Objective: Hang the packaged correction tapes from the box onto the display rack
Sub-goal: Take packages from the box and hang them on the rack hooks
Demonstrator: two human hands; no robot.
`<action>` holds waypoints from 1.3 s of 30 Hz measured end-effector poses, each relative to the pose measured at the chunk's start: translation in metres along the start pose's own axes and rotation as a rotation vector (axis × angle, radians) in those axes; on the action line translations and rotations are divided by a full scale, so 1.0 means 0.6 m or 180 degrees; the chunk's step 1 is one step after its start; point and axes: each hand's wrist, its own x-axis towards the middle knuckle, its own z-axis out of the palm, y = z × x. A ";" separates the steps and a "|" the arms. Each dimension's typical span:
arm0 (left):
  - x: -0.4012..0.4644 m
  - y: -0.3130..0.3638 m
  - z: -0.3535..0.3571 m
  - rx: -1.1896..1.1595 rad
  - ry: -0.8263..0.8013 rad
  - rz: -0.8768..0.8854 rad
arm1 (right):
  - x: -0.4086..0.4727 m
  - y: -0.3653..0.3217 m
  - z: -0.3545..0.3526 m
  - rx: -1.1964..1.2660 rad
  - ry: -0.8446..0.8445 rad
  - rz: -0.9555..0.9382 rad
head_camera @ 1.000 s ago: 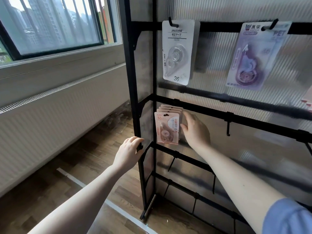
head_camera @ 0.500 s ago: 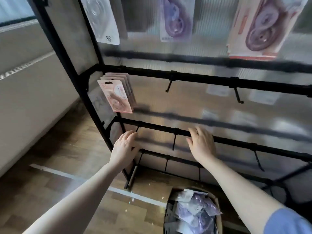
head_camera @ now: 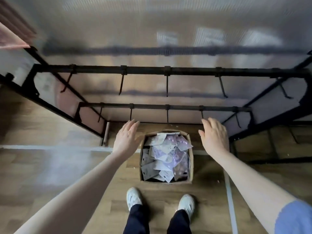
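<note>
- Since the earlier frames the view has tipped steeply down: the hung packets and the window are gone from sight, and the lower bars of the display rack (head_camera: 168, 71), the floor and the person's feet now fill the picture.
- The cardboard box (head_camera: 191, 159), only partly seen half a second ago at the bottom edge, now shows whole, standing on the wooden floor (head_camera: 50, 166) in front of the rack.
- The left hand (head_camera: 126, 138) has left the rack's post and now hangs above the floor with fingers straight and loosely spread, holding nothing.
- The right hand (head_camera: 214, 137) has come off the bar it rested on; its fingers are relaxed and apart, and it too is empty.
- The box lies between the two hands and slightly nearer the person than their fingertips, its left wall just beside the left hand.
- The packaged correction tapes (head_camera: 166, 157), white and purple, lie in a loose heap inside the box, untouched by either hand.
- Two pale shoes (head_camera: 134, 197) stand just behind the box, on the person's side.
- Bare hooks (head_camera: 167, 85) hang from the rack's bars beyond the hands.
</note>
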 end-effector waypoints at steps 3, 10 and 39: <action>-0.009 -0.008 0.065 0.0011 -0.0221 -0.0019 | -0.022 0.030 0.067 0.0007 -0.0242 0.0127; -0.011 -0.055 0.224 0.0064 -0.0662 -0.0167 | -0.049 0.075 0.233 0.0255 -0.0527 0.0451; 0.179 -0.084 0.592 -0.1126 -0.1401 -0.1903 | 0.094 0.083 0.646 0.2680 -0.0740 0.2935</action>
